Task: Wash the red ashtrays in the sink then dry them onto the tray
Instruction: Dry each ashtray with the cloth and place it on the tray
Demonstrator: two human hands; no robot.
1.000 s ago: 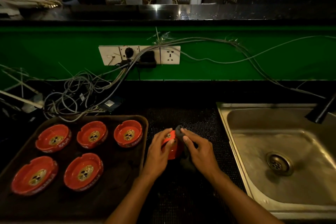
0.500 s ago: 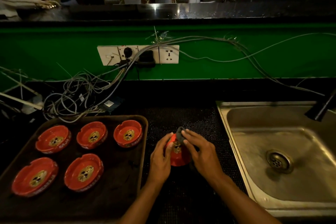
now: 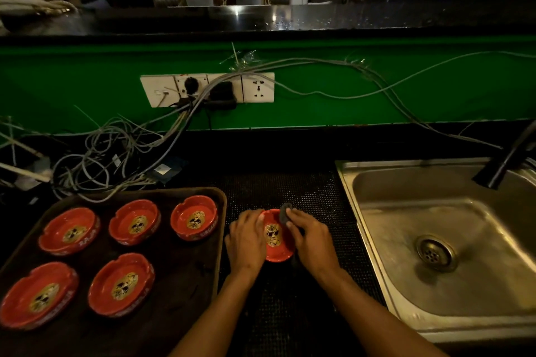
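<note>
— Drying is what seems to be under way: a red ashtray (image 3: pixel 274 240) is held over the dark mat (image 3: pixel 304 191), between the tray (image 3: pixel 222 203) and the sink (image 3: pixel 377 255). Why there?

— That spot was probably chosen so the ashtray can be wiped near the sink and then set on the tray just beside it.

— How is it gripped?

— It is clasped along its left rim by the left hand (image 3: pixel 246 240), fingers curled round the edge, so that the bowl is kept tilted up and open to view. A small grey cloth (image 3: pixel 285 213) is pinched in the fingers of the right hand (image 3: pixel 310 240) and pressed against the far right rim.

— And the others?

— Five ashtrays are laid face up on the tray: three in the far row (image 3: pixel 136 222) and two in the near row (image 3: pixel 120 284), spaced apart, presumably so that each can air. Room is left at the near right of the tray.

— Is the sink in use?

— Nothing is seen in the basin, and no water can be made out at the black tap (image 3: pixel 504 162).

— Anything to be minded?

— Cables (image 3: pixel 95 159) are tangled behind the tray below the wall sockets (image 3: pixel 207 88); drips would best be kept away from them.
</note>
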